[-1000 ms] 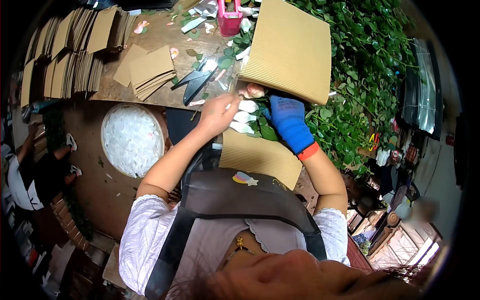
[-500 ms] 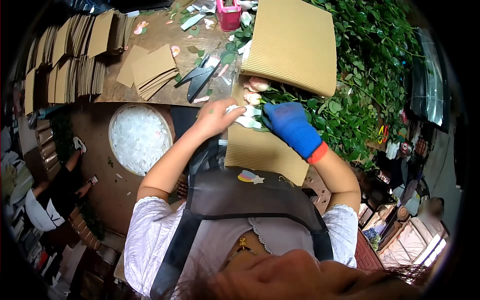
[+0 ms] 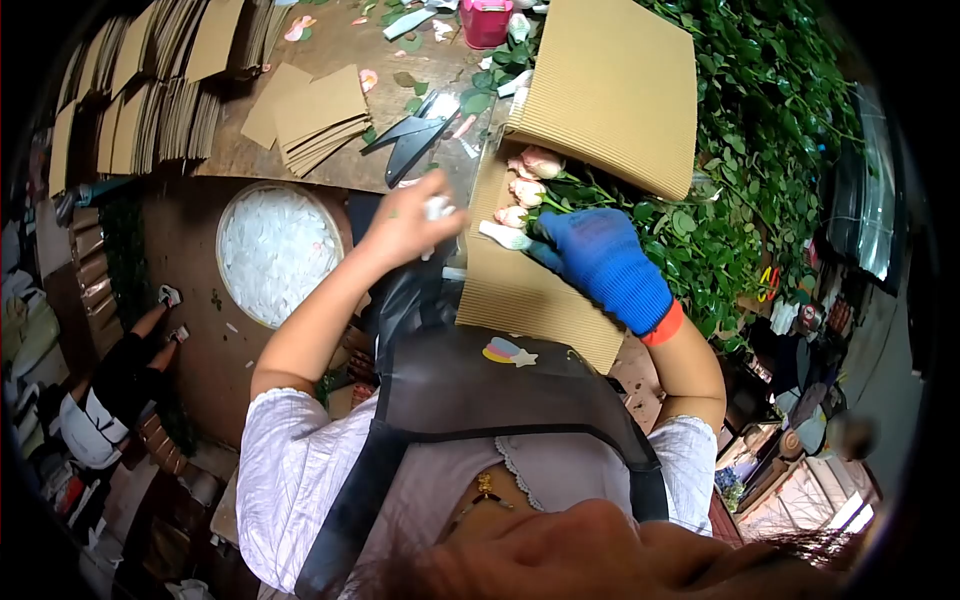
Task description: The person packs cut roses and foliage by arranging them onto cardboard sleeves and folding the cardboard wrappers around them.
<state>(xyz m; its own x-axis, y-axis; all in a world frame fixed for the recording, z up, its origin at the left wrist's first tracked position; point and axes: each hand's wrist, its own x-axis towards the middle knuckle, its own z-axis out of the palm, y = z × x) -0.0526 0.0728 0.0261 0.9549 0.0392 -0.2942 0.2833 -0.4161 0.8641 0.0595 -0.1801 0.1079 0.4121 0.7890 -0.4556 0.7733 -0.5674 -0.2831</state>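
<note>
My bare left hand [image 3: 415, 222] is closed on white sleeves, left of the roses and slightly blurred. Several pink roses [image 3: 527, 190] lie in a column on corrugated cardboard [image 3: 530, 307], their stems pointing right. The lowest bud is still covered by a white sleeve [image 3: 505, 235]. My right hand [image 3: 590, 245], in a blue glove, is closed around the stems beside the lowest buds; its fingertips are partly hidden. The cardboard's upper flap [image 3: 610, 95] stands folded back above the roses.
Black scissors [image 3: 412, 138] and cardboard squares [image 3: 318, 118] lie on the wooden table [image 3: 225, 140]. A round tub [image 3: 278, 255] of white sleeves stands lower left. Leafy stems [image 3: 765, 150] fill the right. A pink container [image 3: 486, 22] is at the top. Another person [image 3: 120, 380] is far left.
White sleeves have come off the middle roses, baring their pink buds. My left hand has moved left, away from the flowers, with sleeves in it. My gloved hand has shifted down to the lower stems.
</note>
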